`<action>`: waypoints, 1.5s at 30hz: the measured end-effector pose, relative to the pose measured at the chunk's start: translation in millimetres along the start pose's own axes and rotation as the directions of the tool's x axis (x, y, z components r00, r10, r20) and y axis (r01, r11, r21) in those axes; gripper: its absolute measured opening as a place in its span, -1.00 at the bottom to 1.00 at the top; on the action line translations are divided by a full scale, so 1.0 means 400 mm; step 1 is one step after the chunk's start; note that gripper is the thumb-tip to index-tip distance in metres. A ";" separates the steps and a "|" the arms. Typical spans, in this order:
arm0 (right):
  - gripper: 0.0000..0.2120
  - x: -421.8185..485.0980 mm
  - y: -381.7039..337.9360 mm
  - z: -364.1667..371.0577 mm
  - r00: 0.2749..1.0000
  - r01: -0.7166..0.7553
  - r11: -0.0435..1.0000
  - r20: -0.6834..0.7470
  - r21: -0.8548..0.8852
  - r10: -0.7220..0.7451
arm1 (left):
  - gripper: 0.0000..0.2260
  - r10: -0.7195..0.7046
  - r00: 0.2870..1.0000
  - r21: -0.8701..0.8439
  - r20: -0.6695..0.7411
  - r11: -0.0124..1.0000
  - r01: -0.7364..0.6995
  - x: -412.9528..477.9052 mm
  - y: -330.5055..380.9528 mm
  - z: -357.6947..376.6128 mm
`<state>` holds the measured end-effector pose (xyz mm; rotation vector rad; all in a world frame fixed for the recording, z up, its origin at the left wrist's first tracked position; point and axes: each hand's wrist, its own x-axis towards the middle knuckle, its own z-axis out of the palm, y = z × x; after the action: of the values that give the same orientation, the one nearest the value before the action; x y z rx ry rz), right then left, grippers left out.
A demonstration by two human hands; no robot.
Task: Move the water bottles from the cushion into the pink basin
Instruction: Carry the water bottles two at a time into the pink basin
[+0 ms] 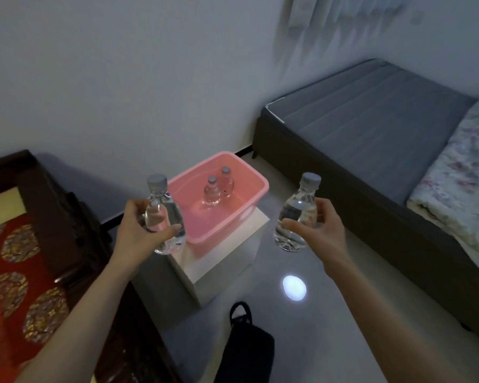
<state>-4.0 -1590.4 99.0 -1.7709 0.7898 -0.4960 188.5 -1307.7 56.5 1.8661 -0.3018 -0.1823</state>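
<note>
A pink basin [256,186] sits on a white box in the middle of the view. Two clear water bottles with grey caps [212,192] [226,181] stand upright inside it. My left hand [134,226] grips another clear bottle [166,217] upright, in front of the basin's left side. My right hand [322,226] holds a second such bottle [297,214] upright, to the right of the basin and above the floor. The red patterned cushion [14,269] lies at the lower left; no bottle shows on its visible part.
The white box [227,258] stands on a glossy grey floor by the wall. A dark wooden seat frame [67,217] borders the cushion. A grey bed [371,128] with a floral blanket [459,189] fills the right. A black bag [246,346] lies on the floor near me.
</note>
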 end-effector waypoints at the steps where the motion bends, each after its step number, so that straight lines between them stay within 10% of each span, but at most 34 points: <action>1: -0.48 0.060 -0.004 0.016 1.000 0.012 1.000 0.027 -0.011 -0.012 | -0.40 -0.005 1.000 0.005 -0.028 1.000 0.006 0.046 -0.006 0.019; 29: -0.52 0.790 0.249 0.548 0.872 -0.011 0.943 0.458 -0.334 0.172 | -0.35 -0.340 0.930 0.064 -0.137 0.934 0.351 0.539 -0.350 0.436; 45: -0.40 0.883 0.468 0.701 0.893 -0.162 0.880 0.312 -0.446 0.323 | -0.32 -0.205 0.918 0.133 -0.339 0.956 0.262 0.643 -0.568 0.562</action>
<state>377.7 -1695.2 -187.0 -2.0251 0.8675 0.2063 398.4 -1523.2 -222.7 2.0692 0.1388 -0.0100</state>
